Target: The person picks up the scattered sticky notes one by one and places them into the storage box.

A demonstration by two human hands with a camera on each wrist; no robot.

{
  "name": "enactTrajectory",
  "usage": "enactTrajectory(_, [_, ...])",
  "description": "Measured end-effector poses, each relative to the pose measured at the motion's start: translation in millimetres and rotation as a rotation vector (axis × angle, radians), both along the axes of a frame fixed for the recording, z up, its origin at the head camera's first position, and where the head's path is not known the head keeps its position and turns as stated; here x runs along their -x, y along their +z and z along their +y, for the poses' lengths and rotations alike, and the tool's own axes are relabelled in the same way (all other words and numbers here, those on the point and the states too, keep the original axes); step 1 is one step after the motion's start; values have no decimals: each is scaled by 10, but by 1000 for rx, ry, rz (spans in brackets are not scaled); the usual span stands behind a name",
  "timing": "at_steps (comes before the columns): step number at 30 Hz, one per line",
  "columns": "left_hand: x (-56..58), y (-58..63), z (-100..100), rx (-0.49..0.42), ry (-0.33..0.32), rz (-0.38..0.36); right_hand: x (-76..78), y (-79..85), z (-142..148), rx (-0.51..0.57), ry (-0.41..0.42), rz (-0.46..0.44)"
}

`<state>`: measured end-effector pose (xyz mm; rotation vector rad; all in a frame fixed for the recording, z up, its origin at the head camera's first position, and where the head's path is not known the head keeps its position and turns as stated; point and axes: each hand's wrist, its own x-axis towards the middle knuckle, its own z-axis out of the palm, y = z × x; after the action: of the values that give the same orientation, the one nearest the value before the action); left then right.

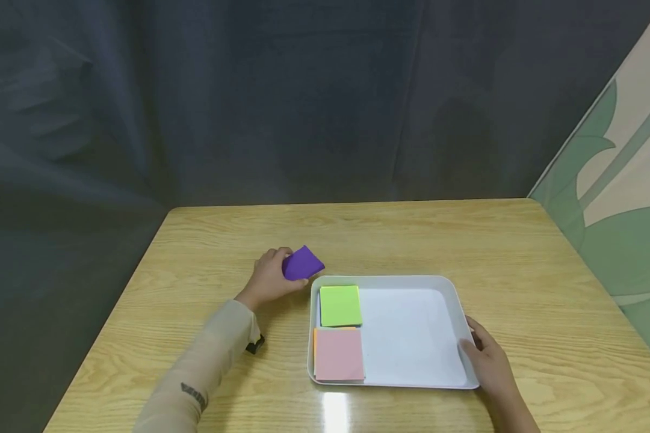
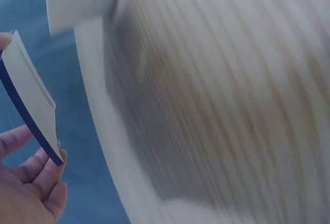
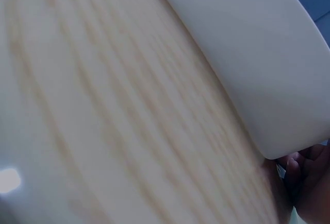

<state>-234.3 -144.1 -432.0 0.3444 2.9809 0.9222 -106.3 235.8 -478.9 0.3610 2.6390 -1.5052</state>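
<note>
Above the table, just off the far left corner of the white tray [image 1: 411, 337], my left hand [image 1: 269, 278] pinches a purple sticky note pad [image 1: 303, 264]. The left wrist view shows the pad [image 2: 32, 92] tilted and edge-on, pale sheets on one side and purple on the other, between thumb and fingers. My right hand [image 1: 490, 361] grips the tray's near right edge, its thumb over the rim and the fingers along the outer wall. Inside the tray, a lime green pad [image 1: 340, 305] lies at the far left and a pink pad [image 1: 339, 355] at the near left.
The tray sits on a light wooden table [image 1: 238, 228]. Orange edging [image 1: 315, 346] peeks out from under the pink pad. Behind the table hangs a dark curtain [image 1: 314, 108], and a leaf-patterned wall [image 1: 623, 198] stands on the right.
</note>
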Motion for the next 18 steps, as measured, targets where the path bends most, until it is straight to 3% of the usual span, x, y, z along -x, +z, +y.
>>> enactTrajectory(7, [-84,-2,225,96,-162,89,2,-8,-17,17,6,-1])
enactTrajectory(18, [-189,-38,479,179,-339,127,0,-23,-24,29,-7,2])
